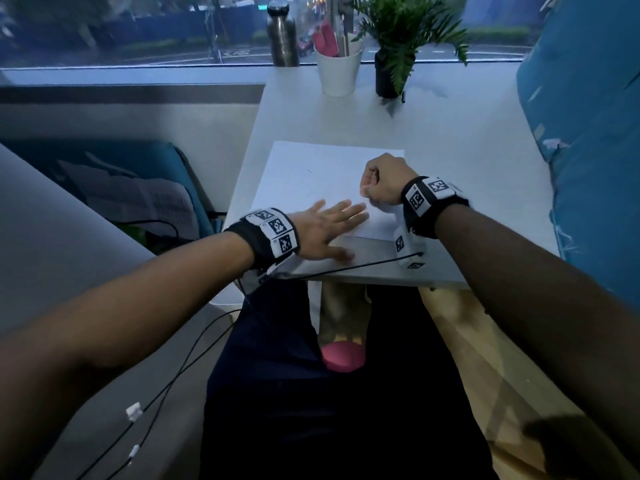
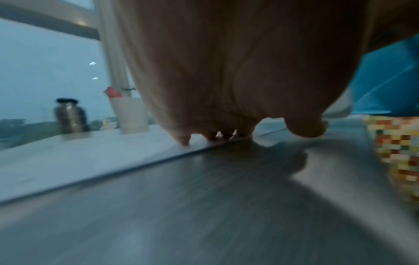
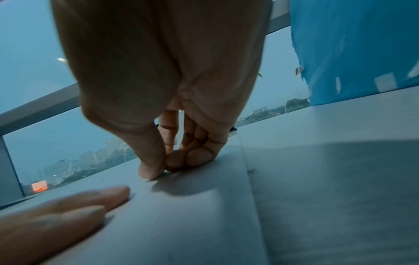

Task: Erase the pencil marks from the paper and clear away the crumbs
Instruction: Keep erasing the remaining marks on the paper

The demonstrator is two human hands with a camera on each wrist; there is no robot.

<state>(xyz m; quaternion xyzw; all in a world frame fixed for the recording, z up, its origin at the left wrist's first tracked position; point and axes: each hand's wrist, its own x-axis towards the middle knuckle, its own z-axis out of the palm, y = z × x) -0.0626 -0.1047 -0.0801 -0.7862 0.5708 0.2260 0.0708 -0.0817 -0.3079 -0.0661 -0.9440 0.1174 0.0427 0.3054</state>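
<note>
A white sheet of paper (image 1: pixel 311 181) lies on the white table (image 1: pixel 467 140), with faint pencil marks (image 1: pixel 306 172) near its middle. My left hand (image 1: pixel 329 223) lies flat with spread fingers across the sheet's near edge; in the left wrist view its fingertips (image 2: pixel 184 141) press on the paper (image 2: pixel 90 157). My right hand (image 1: pixel 367 194) stands curled on the sheet's right part. In the right wrist view its thumb and curled fingers (image 3: pixel 163 168) pinch together tip-down on the paper (image 3: pixel 192 224), around an eraser that is almost wholly hidden. A few dark specks (image 3: pixel 104 179) lie beside them.
At the table's far end by the window stand a steel bottle (image 1: pixel 282 32), a white cup (image 1: pixel 338 69) and a potted plant (image 1: pixel 394 64). A blue cushion (image 1: pixel 588 133) bounds the table's right side. The table's near edge (image 1: pixel 363 277) is just behind my wrists.
</note>
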